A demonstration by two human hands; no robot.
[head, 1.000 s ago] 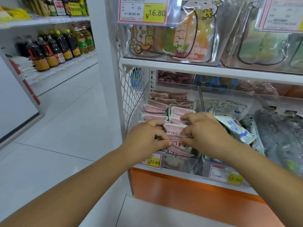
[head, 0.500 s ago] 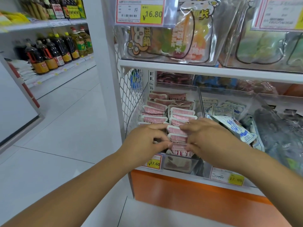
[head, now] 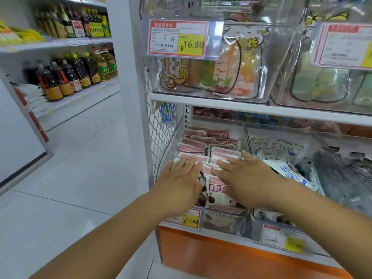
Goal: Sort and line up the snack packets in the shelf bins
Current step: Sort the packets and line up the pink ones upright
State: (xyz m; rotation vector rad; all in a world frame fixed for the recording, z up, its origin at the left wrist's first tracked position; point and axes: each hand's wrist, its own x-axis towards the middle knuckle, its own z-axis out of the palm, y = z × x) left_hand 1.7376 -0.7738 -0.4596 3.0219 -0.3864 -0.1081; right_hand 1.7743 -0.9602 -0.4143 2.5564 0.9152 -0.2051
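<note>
Our flat, spread left hand (head: pixel 181 180) and right hand (head: pixel 247 178) rest on light, soft, slippery-looking pink plastic snack packets (head: pixel 225 153); we'd pinch their edges

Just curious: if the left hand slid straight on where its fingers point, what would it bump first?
Probably the pink packets farther back, just beyond the left hand; depth is unclear.

Glossy pink plastic snack packets (head: pixel 223 153) lie under both flat hands; the clear plastic bin (head: pixel 225 220) around them looks smooth, shiny.
</note>
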